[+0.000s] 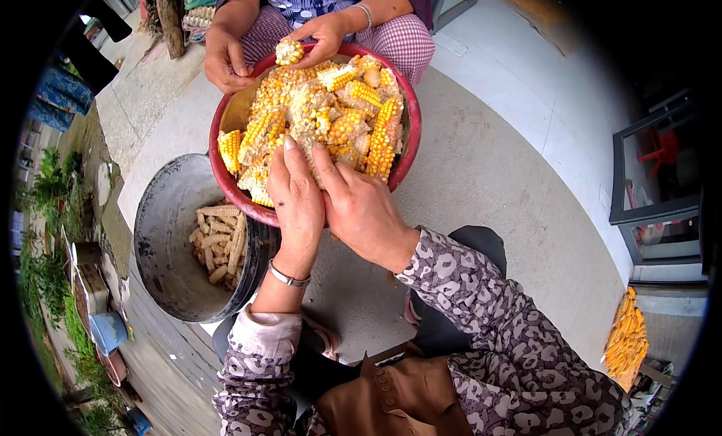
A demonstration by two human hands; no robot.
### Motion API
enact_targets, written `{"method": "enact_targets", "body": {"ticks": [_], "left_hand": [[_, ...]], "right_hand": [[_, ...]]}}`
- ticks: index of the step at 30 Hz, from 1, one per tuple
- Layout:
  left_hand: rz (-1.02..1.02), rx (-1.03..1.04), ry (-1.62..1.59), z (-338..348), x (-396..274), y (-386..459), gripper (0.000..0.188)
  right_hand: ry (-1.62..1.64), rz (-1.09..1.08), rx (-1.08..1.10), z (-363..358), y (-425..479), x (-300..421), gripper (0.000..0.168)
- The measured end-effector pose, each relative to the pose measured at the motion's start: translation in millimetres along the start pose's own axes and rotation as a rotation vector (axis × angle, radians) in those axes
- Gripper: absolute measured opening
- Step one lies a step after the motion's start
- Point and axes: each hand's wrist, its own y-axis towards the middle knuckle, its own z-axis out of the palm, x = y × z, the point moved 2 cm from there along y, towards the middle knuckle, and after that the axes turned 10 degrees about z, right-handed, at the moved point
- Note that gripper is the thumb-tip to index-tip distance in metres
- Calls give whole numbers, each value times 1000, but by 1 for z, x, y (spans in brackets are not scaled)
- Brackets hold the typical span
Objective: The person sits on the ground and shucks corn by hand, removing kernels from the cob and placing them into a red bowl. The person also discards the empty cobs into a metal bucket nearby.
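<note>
A red-rimmed basin (413, 137) heaped with yellow corn kernels and partly shelled cobs stands before me. My left hand (296, 199) and my right hand (364, 210) come together over its near side. Between them is a pale, largely stripped corn cob (306, 138), its lower part covered by my fingers and thumbs. A long cob (385, 137) with most of its kernels lies to the right of my right hand. Left of my left hand is a short yellow cob piece (229, 150).
Across the basin sits a person whose hand (324, 38) holds a cob piece (289, 52); their other hand (228, 61) is at the rim. A black bucket (169, 238) with bare cobs (223, 241) stands lower left. More corn (627, 340) lies far right, near a glass door (657, 171).
</note>
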Motion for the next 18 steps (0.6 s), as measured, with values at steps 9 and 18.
{"method": "enact_targets", "body": {"ticks": [9,18], "left_hand": [[3,36,122,-8,3,2,40],[-110,134,50,3,-14,-5,41]], "right_hand": [[-20,50,71,0,1,3,62],[89,10,-89,1,4,-5,53]]}}
